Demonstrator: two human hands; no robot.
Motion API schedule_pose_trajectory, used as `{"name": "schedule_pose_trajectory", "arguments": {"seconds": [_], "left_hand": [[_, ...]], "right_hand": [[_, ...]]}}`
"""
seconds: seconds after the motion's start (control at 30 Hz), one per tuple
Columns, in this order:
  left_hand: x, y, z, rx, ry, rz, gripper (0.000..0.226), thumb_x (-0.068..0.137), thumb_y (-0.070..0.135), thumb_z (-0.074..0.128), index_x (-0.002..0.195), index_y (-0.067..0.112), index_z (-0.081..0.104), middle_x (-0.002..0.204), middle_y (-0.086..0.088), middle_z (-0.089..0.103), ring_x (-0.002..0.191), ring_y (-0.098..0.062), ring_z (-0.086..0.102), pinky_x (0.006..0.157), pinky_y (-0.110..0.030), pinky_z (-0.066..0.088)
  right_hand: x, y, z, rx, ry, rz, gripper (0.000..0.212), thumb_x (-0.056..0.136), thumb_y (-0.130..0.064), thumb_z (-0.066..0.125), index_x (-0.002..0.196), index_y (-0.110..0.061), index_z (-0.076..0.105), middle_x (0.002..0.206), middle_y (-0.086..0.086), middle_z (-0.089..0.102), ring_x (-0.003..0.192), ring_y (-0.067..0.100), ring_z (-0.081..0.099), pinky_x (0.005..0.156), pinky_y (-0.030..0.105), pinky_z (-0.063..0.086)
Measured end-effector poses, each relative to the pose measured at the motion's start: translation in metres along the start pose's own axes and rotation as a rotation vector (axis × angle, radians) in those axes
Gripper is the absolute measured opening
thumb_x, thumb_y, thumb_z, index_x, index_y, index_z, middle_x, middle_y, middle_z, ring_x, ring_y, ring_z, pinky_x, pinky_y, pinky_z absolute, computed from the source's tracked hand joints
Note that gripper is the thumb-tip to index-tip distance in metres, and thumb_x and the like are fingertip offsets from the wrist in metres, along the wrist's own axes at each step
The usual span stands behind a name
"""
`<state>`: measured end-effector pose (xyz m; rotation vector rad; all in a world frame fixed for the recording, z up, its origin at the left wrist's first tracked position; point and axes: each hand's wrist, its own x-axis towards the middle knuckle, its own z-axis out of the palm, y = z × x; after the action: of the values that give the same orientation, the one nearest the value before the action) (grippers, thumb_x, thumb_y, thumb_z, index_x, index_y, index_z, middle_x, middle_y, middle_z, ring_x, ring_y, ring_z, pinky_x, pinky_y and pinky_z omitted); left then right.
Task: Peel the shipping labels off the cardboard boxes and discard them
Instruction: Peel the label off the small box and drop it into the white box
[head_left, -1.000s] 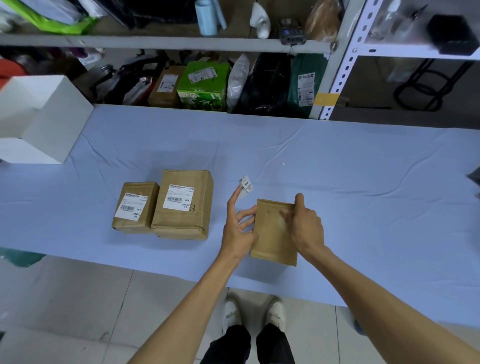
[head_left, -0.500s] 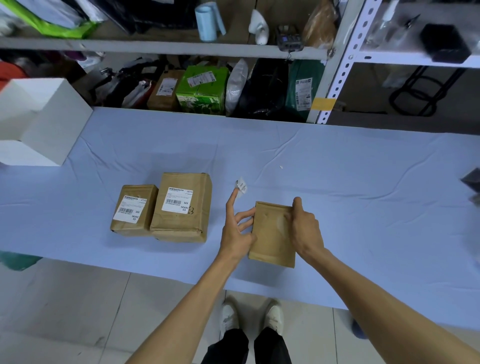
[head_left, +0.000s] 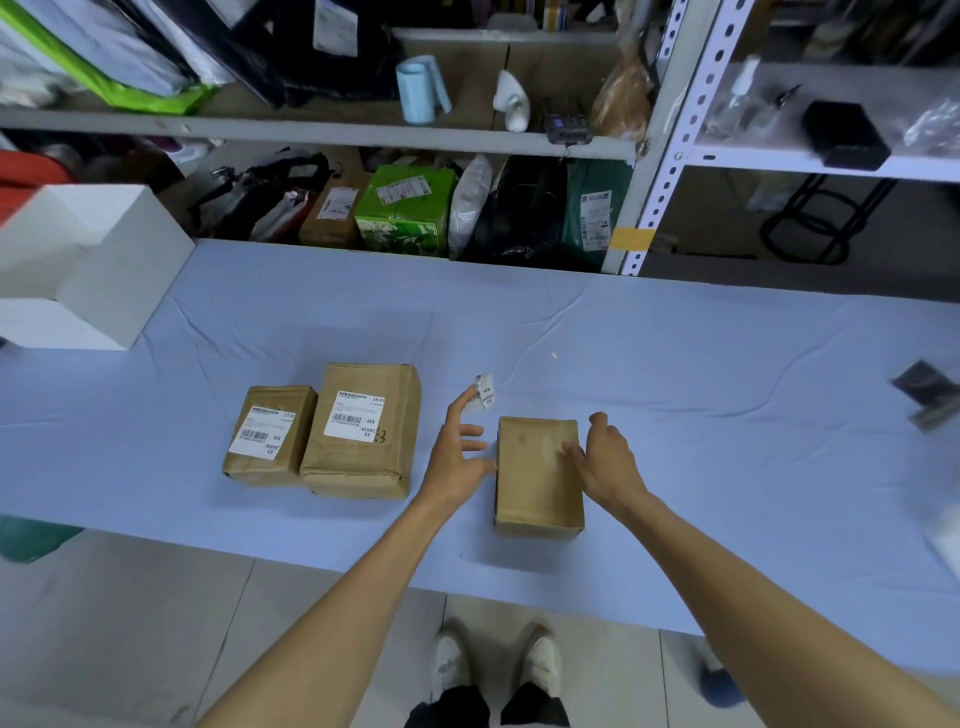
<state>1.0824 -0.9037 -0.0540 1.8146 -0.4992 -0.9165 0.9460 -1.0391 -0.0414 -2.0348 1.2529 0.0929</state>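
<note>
Three brown cardboard boxes lie on the blue cloth. The small left box (head_left: 269, 435) and the larger middle box (head_left: 363, 428) each carry a white shipping label (head_left: 357, 414) on top. The right box (head_left: 537, 475) has a bare top. My right hand (head_left: 605, 460) rests on that box's right side, fingers on its top. My left hand (head_left: 460, 449) is spread beside the box's left edge, with a crumpled piece of peeled label (head_left: 483, 399) stuck to its raised fingertip.
A white open box (head_left: 78, 265) stands at the table's far left. Metal shelves (head_left: 332, 137) with parcels and bags run behind the table. A dark object (head_left: 927, 392) lies at the right edge. My shoes (head_left: 493, 665) show below the near edge.
My left hand has drawn slightly away from the right box's side, fingers spread wider. The label scrap stays on the fingertip. The right hand stays on the box.
</note>
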Motion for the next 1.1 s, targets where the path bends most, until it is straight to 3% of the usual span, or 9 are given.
{"name": "schedule_pose_trajectory", "arguments": {"seconds": [0.17, 0.3, 0.37, 0.47, 0.6, 0.77, 0.9, 1.0, 1.1], "left_hand": [[0.012, 0.009, -0.002, 0.081, 0.150, 0.102, 0.059, 0.078, 0.002, 0.074, 0.125, 0.030, 0.053, 0.117, -0.007, 0.047, 0.087, -0.007, 0.048, 0.072, -0.010, 0.043], [0.022, 0.018, -0.001, 0.063, 0.278, 0.162, 0.024, 0.078, 0.010, 0.077, 0.094, 0.024, 0.066, 0.115, -0.007, 0.056, 0.090, -0.006, 0.053, 0.072, -0.003, 0.041], [0.022, 0.022, 0.001, 0.031, 0.314, 0.182, 0.013, 0.080, 0.014, 0.076, 0.085, 0.021, 0.066, 0.105, -0.004, 0.061, 0.091, -0.010, 0.056, 0.073, -0.008, 0.041], [0.024, 0.024, 0.003, -0.038, 0.325, 0.177, 0.016, 0.083, 0.009, 0.073, 0.076, 0.020, 0.062, 0.084, 0.001, 0.068, 0.082, -0.015, 0.063, 0.078, -0.026, 0.051], [0.025, 0.027, 0.006, -0.093, 0.313, 0.130, 0.020, 0.084, 0.007, 0.070, 0.073, 0.020, 0.060, 0.080, 0.000, 0.065, 0.086, -0.024, 0.066, 0.077, -0.041, 0.059], [0.022, 0.033, 0.011, -0.181, 0.259, 0.109, 0.015, 0.083, 0.007, 0.072, 0.074, 0.017, 0.063, 0.082, -0.004, 0.067, 0.075, -0.014, 0.068, 0.075, -0.042, 0.061], [0.021, 0.035, 0.014, -0.206, 0.221, 0.106, 0.012, 0.080, 0.010, 0.075, 0.075, 0.016, 0.066, 0.084, -0.005, 0.070, 0.080, -0.018, 0.071, 0.081, -0.045, 0.059], [0.019, 0.038, 0.017, -0.201, 0.209, 0.106, 0.012, 0.080, 0.009, 0.075, 0.076, 0.013, 0.064, 0.081, -0.004, 0.069, 0.071, -0.007, 0.070, 0.082, -0.042, 0.059], [0.016, 0.039, 0.017, -0.130, 0.205, 0.130, 0.017, 0.080, 0.010, 0.075, 0.074, 0.019, 0.062, 0.079, 0.001, 0.069, 0.080, -0.015, 0.069, 0.079, -0.036, 0.058]], "right_hand": [[0.000, -0.012, -0.009, -0.070, -0.009, -0.097, 0.042, 0.096, -0.020, 0.050, 0.131, -0.005, 0.035, 0.127, 0.017, 0.045, 0.112, 0.034, 0.051, 0.085, 0.034, 0.041], [0.000, -0.026, -0.007, -0.043, -0.006, -0.198, 0.044, 0.093, -0.015, 0.054, 0.134, -0.009, 0.039, 0.132, 0.013, 0.047, 0.116, 0.030, 0.050, 0.095, 0.037, 0.043], [-0.001, -0.033, -0.004, -0.042, -0.015, -0.245, 0.042, 0.093, -0.014, 0.052, 0.133, -0.012, 0.040, 0.132, 0.011, 0.048, 0.116, 0.028, 0.051, 0.096, 0.036, 0.044], [-0.002, -0.039, 0.000, -0.068, -0.078, -0.289, 0.040, 0.093, -0.012, 0.049, 0.133, -0.013, 0.040, 0.131, 0.012, 0.051, 0.113, 0.029, 0.053, 0.095, 0.037, 0.045], [-0.006, -0.044, 0.004, 0.006, -0.117, -0.337, 0.037, 0.088, -0.012, 0.054, 0.124, -0.013, 0.045, 0.119, 0.008, 0.061, 0.101, 0.027, 0.057, 0.086, 0.034, 0.048], [-0.012, -0.045, 0.007, 0.168, -0.012, -0.347, 0.032, 0.082, -0.011, 0.066, 0.111, -0.012, 0.053, 0.098, 0.006, 0.065, 0.084, 0.024, 0.063, 0.076, 0.035, 0.052], [-0.016, -0.045, 0.002, 0.340, 0.024, -0.345, 0.026, 0.075, -0.005, 0.073, 0.098, -0.010, 0.061, 0.078, -0.001, 0.067, 0.067, 0.007, 0.064, 0.063, 0.017, 0.050], [-0.016, -0.045, 0.001, 0.361, 0.054, -0.359, 0.010, 0.082, -0.007, 0.064, 0.089, -0.014, 0.063, 0.077, 0.002, 0.069, 0.071, 0.016, 0.066, 0.064, 0.029, 0.050], [-0.016, -0.042, -0.001, 0.305, 0.120, -0.344, 0.012, 0.084, -0.009, 0.061, 0.091, -0.018, 0.064, 0.074, -0.001, 0.069, 0.070, 0.017, 0.066, 0.065, 0.031, 0.052]]}}
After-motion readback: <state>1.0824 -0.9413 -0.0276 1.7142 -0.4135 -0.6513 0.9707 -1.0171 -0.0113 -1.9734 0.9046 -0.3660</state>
